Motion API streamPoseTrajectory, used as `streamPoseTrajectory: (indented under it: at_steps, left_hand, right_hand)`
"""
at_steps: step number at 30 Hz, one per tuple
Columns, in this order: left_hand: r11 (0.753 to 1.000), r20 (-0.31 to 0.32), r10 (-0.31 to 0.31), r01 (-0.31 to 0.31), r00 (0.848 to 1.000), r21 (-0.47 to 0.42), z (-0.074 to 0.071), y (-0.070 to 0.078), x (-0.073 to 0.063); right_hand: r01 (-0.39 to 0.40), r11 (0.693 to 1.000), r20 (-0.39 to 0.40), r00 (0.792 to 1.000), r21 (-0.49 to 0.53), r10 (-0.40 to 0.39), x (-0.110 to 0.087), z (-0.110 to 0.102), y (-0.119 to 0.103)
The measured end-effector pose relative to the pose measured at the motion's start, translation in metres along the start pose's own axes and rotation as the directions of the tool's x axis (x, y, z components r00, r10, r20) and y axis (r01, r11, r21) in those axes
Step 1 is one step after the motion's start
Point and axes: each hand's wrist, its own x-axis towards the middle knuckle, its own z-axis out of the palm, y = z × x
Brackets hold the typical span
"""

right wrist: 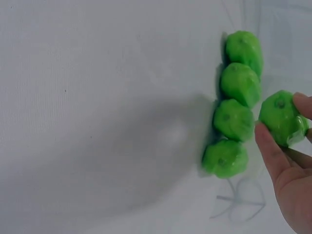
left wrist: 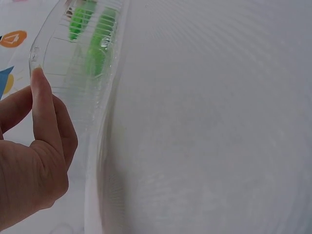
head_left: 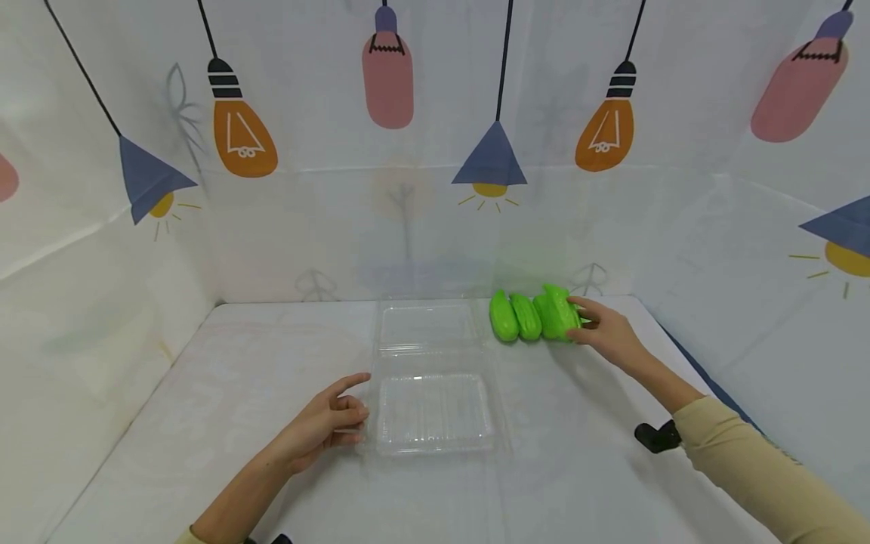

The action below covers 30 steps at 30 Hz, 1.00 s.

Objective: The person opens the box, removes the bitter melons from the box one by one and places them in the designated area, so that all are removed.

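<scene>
A clear plastic clamshell box [head_left: 435, 414] lies unfolded on the white table, its lid half [head_left: 428, 326] toward the back wall. My left hand [head_left: 316, 427] is at the box's left edge, with a fingertip [left wrist: 39, 75] touching the clear rim in the left wrist view. At the back right, my right hand [head_left: 612, 332] holds a bright green toy cucumber [head_left: 560, 311] between thumb and fingers. More green cucumbers [head_left: 503, 317] lie side by side just left of it. In the right wrist view the held cucumber [right wrist: 280, 117] stands apart from the row [right wrist: 234, 119].
A white sheet printed with hanging lamps and bulbs [head_left: 605, 136] rises behind the table [head_left: 238, 378] and along both sides. A black object [head_left: 658, 437] shows by the right sleeve [head_left: 748, 461].
</scene>
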Motion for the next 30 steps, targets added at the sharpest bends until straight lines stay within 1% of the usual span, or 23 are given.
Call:
streamPoseTrajectory:
  at_steps: [8,15,24,30]
  left_hand:
    - [1.0,0.002,0.001,-0.001,1.0,-0.002,0.0,0.0,0.0]
    - [1.0,-0.004,0.0,0.0,1.0,-0.008,0.0,-0.001,0.0]
    - [1.0,-0.019,-0.01,0.01,1.0,-0.001,0.0,0.0,0.0]
    - [1.0,-0.024,-0.009,0.009,1.0,-0.003,0.001,0.0,0.0]
  right_hand:
    - [-0.027,0.999,-0.032,0.999,-0.03,0.026,0.002,-0.013,0.014]
    - [-0.039,0.999,-0.075,0.996,-0.011,0.038,0.002,-0.023,0.021]
    - [-0.044,0.999,-0.095,0.994,-0.008,0.043,0.005,-0.022,0.035]
    - [-0.061,0.998,-0.098,0.993,-0.026,0.058,0.007,-0.022,0.044]
